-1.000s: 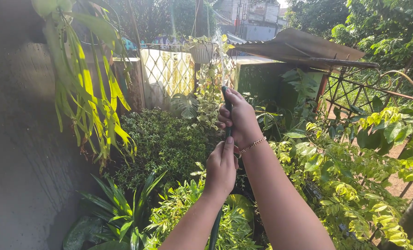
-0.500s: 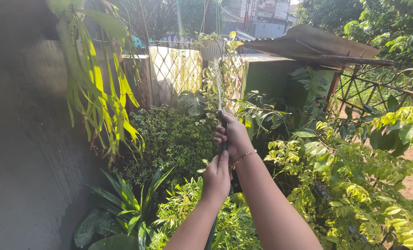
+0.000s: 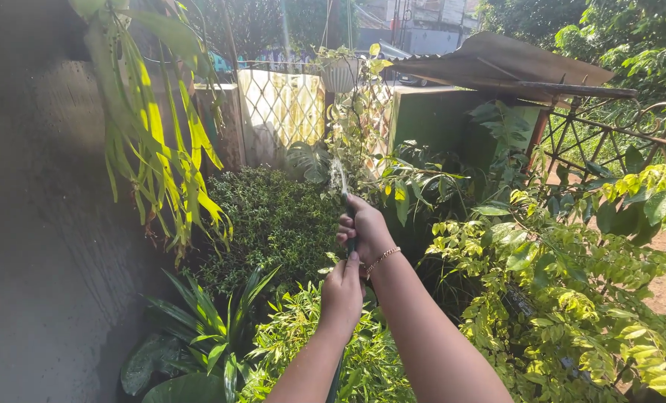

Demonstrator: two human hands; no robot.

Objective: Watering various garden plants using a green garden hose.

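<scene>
- Dark green garden hose (image 3: 350, 242) sits mid-frame, nozzle end up near 12 o'clock of the hands, thin spray of water (image 3: 338, 176) leaving its tip.
- Right hand (image 3: 364, 231) clenched round the hose near the tip, gold bracelet (image 3: 382, 258) on the wrist.
- Left hand (image 3: 343, 292) wrapped round the hose just below, at 6 o'clock of the right.
- Hose probably bendy, light, wet and slick; likely best gripped close to the tip, as both hands do, to keep aim steady.
- At 9 o'clock: dense dark bush (image 3: 273, 220); at 7 o'clock, spiky-leaved plant (image 3: 206, 328).
- At 10 o'clock, long yellow-green hanging leaves (image 3: 154, 142) against a dark wall (image 3: 42, 246).
- At 12 o'clock, white hanging pot (image 3: 339, 73) and lattice fence (image 3: 281, 112).
- At 3 o'clock, yellow-green shrubs (image 3: 564, 291) crowd the forearm; rusty metal railing (image 3: 602, 142) beyond.
- Trailing vine (image 3: 363, 127) hangs right in the spray's path.
</scene>
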